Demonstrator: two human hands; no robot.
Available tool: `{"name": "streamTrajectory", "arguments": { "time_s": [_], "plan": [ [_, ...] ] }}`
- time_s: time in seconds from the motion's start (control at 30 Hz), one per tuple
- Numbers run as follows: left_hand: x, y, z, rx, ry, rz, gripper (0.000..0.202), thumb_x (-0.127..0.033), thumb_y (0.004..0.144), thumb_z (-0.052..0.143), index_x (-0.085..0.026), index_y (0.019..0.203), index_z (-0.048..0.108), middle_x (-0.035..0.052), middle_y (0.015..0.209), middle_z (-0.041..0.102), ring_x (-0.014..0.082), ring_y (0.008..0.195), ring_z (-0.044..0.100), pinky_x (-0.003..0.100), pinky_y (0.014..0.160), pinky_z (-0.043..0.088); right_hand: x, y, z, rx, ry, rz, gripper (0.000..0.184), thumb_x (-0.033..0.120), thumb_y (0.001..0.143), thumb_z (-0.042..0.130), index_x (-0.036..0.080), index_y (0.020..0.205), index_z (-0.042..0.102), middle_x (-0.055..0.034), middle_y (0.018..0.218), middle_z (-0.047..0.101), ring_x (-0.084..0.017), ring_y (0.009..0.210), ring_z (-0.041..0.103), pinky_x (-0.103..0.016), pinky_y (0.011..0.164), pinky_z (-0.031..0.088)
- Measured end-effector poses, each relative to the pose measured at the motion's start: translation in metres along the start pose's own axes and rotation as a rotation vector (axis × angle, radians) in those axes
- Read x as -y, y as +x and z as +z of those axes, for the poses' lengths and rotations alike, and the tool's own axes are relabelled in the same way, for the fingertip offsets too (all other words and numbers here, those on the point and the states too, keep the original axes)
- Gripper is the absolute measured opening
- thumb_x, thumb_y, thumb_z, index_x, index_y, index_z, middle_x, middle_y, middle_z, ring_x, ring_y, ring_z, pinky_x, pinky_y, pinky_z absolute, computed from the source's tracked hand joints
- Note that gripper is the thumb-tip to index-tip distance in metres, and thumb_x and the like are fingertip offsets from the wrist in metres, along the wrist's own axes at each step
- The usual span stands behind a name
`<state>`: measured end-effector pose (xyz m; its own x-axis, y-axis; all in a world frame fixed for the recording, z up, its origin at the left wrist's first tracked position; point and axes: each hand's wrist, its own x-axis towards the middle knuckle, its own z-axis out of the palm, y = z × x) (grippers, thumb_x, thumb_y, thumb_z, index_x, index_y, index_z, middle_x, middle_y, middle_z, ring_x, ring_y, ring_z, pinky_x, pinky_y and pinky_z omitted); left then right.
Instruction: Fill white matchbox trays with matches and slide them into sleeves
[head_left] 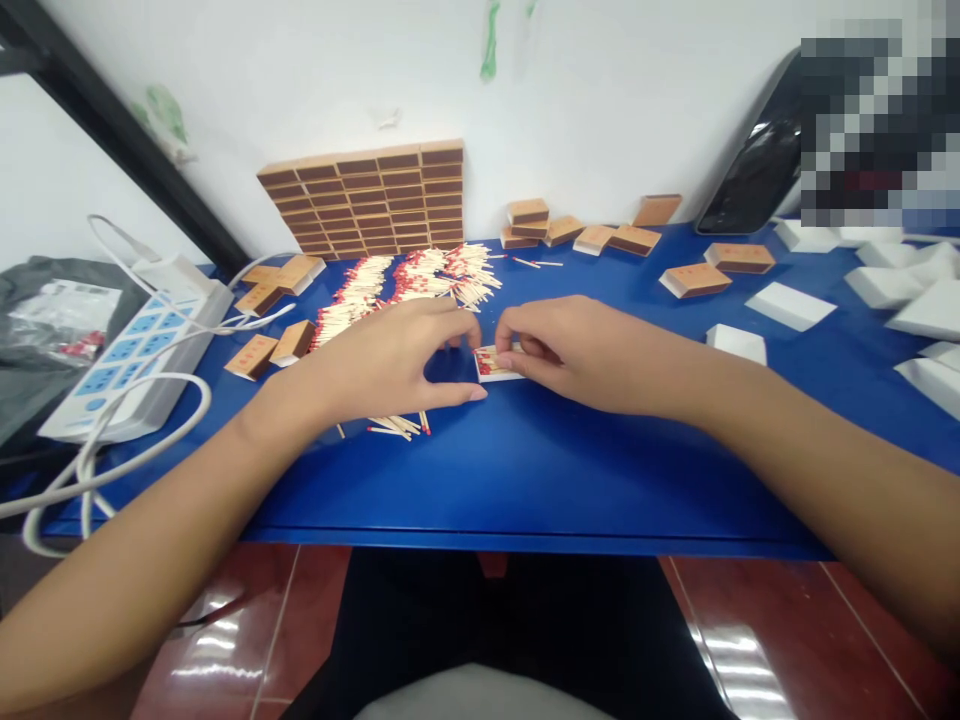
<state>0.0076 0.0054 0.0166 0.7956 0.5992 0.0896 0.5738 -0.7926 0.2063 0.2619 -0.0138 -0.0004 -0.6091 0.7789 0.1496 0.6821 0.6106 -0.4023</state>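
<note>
A small white matchbox tray (491,376) with red-tipped matches (487,358) in it lies on the blue table between my hands. My right hand (562,350) is over the tray's right part, its thumb and curled fingers pinched on matches there. At the tray's left end is my left hand (397,355), thumb and forefinger spread apart with nothing seen between them. Behind and under my left hand spread large heaps of loose matches (427,275). Some more matches (397,428) stick out below that hand.
A wall of stacked matchboxes (382,200) stands at the back. Loose brown matchbox sleeves (694,280) lie at left and back right. White trays (791,305) are scattered at right. A power strip (142,345) with white cables (82,470) occupies the left. The table's front edge (525,545) is near me.
</note>
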Motion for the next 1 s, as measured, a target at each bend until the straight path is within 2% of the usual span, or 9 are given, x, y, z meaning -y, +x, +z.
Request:
{"name": "streamTrajectory", "arguments": {
  "time_s": [0.47,1.0],
  "plan": [
    [-0.0018,0.0021,0.0037,-0.051,-0.02,-0.008,0.03,-0.05,0.099,0.071,-0.021,0.107,0.069,0.0049,0.102,0.071,0.0236,0.094,0.065,0.036,0.079,0.046,0.0046,0.0023,-0.0007,-0.015,0.028,-0.014,0.016,0.028,0.102,0.059,0.021,0.088,0.063,-0.0008,0.077,0.061,-0.016,0.067,0.05,-0.032,0.067,0.03],
    [0.0015,0.0025,0.0064,-0.071,-0.043,0.027,0.028,-0.047,0.099,0.071,-0.021,0.107,0.071,0.0045,0.102,0.072,0.0234,0.096,0.066,0.036,0.083,0.047,0.0032,0.0017,0.0004,-0.005,0.036,-0.001,0.019,0.032,0.104,0.058,0.021,0.091,0.065,-0.0008,0.077,0.062,-0.017,0.069,0.05,-0.032,0.067,0.03]
  ]
}}
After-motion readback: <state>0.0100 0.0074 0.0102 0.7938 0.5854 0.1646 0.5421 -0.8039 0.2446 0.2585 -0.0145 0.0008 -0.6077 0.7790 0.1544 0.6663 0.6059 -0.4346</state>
